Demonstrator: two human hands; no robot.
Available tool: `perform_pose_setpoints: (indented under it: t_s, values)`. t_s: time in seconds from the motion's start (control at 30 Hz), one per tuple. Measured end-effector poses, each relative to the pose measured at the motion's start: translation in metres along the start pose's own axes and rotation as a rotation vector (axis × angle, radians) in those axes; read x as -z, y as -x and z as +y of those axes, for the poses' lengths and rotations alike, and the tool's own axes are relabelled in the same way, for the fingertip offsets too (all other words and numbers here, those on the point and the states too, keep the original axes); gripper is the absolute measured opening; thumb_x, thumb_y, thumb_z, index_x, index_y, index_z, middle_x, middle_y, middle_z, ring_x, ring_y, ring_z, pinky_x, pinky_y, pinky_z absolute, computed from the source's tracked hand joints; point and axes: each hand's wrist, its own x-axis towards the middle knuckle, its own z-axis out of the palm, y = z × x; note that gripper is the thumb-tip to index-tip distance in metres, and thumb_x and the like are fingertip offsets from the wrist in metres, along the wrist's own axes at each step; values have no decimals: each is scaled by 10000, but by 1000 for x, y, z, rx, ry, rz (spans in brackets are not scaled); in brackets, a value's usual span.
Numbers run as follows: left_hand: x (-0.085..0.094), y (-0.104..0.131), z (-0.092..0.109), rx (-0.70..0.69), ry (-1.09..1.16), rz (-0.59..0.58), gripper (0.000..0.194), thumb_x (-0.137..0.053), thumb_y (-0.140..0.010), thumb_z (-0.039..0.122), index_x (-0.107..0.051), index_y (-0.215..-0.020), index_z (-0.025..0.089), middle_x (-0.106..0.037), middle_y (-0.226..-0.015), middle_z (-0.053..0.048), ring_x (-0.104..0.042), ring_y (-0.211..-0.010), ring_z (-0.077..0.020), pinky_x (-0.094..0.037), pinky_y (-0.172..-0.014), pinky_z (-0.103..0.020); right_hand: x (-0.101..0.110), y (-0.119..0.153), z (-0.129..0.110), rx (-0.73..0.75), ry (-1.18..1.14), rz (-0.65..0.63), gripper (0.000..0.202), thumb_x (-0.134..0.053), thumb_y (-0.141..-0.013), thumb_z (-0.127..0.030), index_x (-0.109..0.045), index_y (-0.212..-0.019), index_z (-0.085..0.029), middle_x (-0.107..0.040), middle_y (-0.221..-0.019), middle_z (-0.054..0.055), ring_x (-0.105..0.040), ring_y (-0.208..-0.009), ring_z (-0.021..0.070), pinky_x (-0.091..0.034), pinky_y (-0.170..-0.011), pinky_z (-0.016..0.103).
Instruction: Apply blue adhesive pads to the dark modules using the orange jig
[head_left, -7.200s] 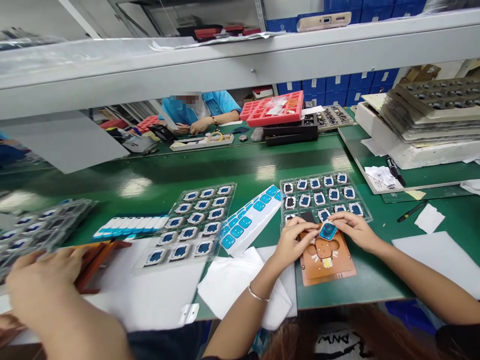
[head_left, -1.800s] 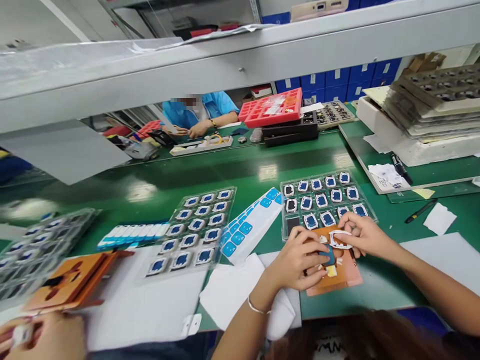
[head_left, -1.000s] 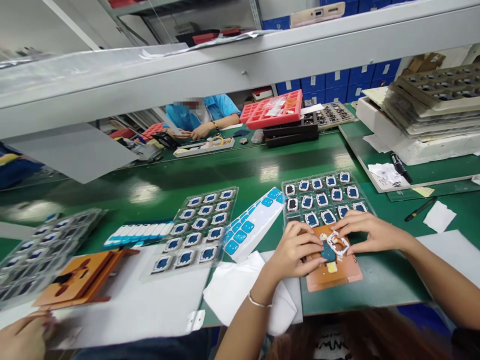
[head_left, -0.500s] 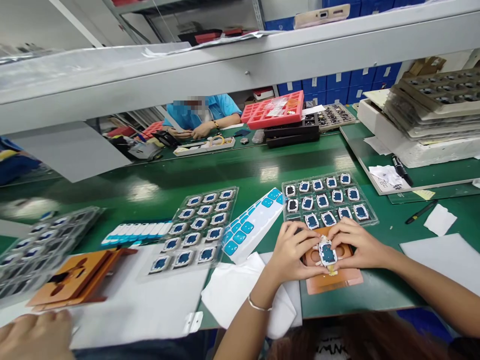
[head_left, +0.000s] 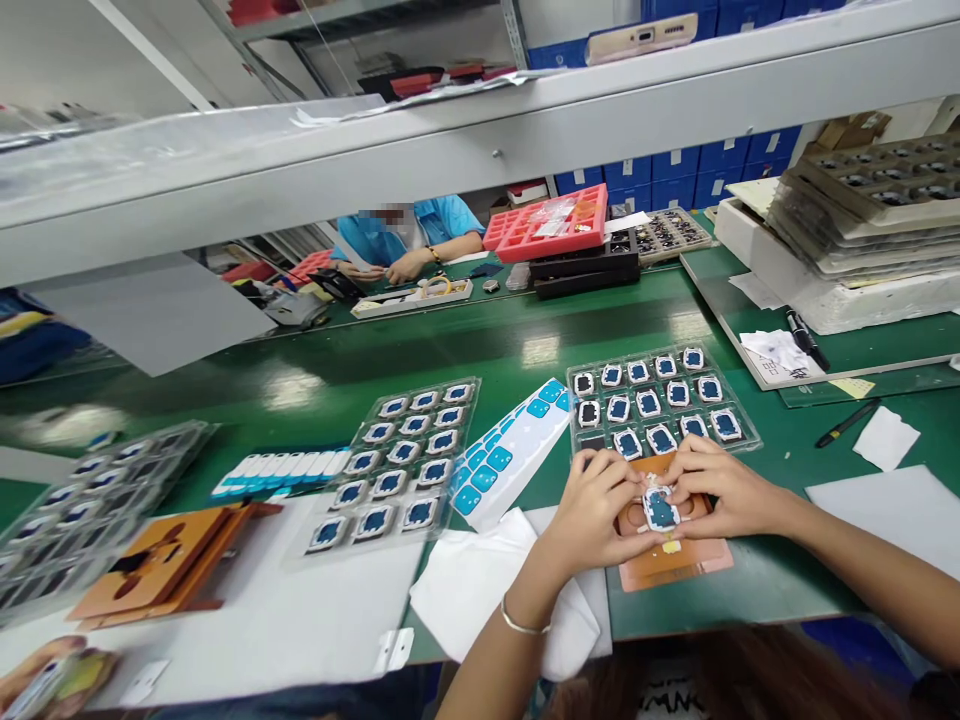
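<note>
My left hand (head_left: 600, 508) and my right hand (head_left: 716, 490) pinch the two sides of a small white-framed part with a blue face (head_left: 661, 508). The part sits over an orange fixture plate (head_left: 637, 572), where a yellow tab (head_left: 671, 547) shows at its lower edge. Whether the part rests in the fixture or is raised, I cannot tell. Just beyond my hands lies a clear tray (head_left: 750, 437) of similar parts. To the left, a white sheet with blue stickers (head_left: 517, 445) lies slanted, and a crumpled white cloth (head_left: 480, 580) lies by my left forearm.
Another clear tray of blue-faced parts (head_left: 390, 483) and an orange fixture (head_left: 150, 565) lie left. A co-worker's hand (head_left: 30, 665) holds something at the far left. A black pen (head_left: 846, 423) and stacked trays (head_left: 877, 220) are right. A grey beam (head_left: 450, 150) crosses above.
My hands stay on the part with little movement. At the far left, the co-worker's hand has shifted and now shows an object in it. The whole view has shifted slightly.
</note>
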Motion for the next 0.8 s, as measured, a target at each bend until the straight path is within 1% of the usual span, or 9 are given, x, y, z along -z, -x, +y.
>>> perform_pose_setpoints:
  t_s: [0.13, 0.27, 0.3, 0.37, 0.47, 0.53, 0.6, 0.7, 0.8]
  values:
    - [-4, 1, -1, 30, 81, 30, 462, -719, -770, 575, -671, -1031, 197, -705, -973, -55, -583, -936, -228, -384, -856, -406, 0, 0, 0, 8, -30, 36, 280, -758, -797, -427, -647, -929, -206, -679, -965, 63, -506, -881, 214, -430, -772, 361]
    - [-13, 2, 0, 53, 149, 85, 532, -695, -793, 596, -641, -1180, 235, -690, -1123, -79, -556, -1046, -256, -401, -938, -429, -3, 1, -3, -53, -50, 69, 303, -751, -781, -365, -578, -977, -213, -625, -965, 61, -524, -902, 218, -438, -772, 350]
    - [-15, 2, 0, 44, 156, 73, 589, -667, -801, 626, -611, -1249, 247, -668, -1186, -90, -534, -1089, -268, -398, -965, -440, -4, 2, -3, -72, -66, 89, 312, -754, -766, -355, -561, -967, -215, -605, -952, 54, -526, -887, 213, -440, -761, 341]
    - [-17, 3, 0, 17, 152, -6, 758, -607, -790, 704, -492, -1403, 274, -587, -1335, -111, -465, -1188, -303, -367, -1025, -480, -9, 4, -1, -117, -135, 145, 351, -765, -734, -360, -533, -956, -221, -568, -931, 39, -530, -848, 197, -445, -739, 322]
    - [-16, 5, -3, 9, 118, -118, 923, -562, -772, 759, -290, -1527, 303, -411, -1512, -125, -340, -1303, -356, -296, -1086, -556, -16, 6, 6, -206, -362, 207, 421, -782, -715, -394, -498, -979, -232, -566, -968, 32, -564, -881, 193, -471, -780, 316]
    - [-15, 6, -6, 17, 89, -115, 890, -575, -792, 729, -276, -1530, 332, -345, -1555, -111, -293, -1334, -368, -282, -1096, -577, -19, 6, 10, -280, -583, 197, 461, -798, -711, -394, -475, -1002, -241, -600, -1031, 39, -598, -966, 203, -481, -841, 326]
    - [-14, 7, -9, 0, 63, -63, 791, -602, -816, 673, -357, -1495, 347, -358, -1548, -95, -288, -1337, -362, -293, -1094, -573, -19, 5, 11, -347, -820, 172, 481, -810, -714, -384, -454, -1008, -249, -636, -1080, 43, -617, -1041, 212, -476, -896, 349]
    - [-13, 7, -10, -66, 43, 70, 574, -613, -870, 562, -525, -1382, 320, -483, -1453, -92, -340, -1296, -335, -343, -1064, -537, -16, 3, 9, -409, -1071, 184, 489, -824, -710, -385, -449, -995, -253, -677, -1061, 33, -640, -1037, 205, -474, -912, 361]
    - [-12, 6, -10, -135, 32, 189, 376, -610, -907, 434, -631, -1248, 278, -586, -1325, -90, -402, -1220, -301, -391, -1008, -491, -14, 1, 7, -431, -1132, 224, 494, -849, -682, -370, -470, -975, -246, -686, -970, 4, -652, -897, 165, -487, -819, 304]
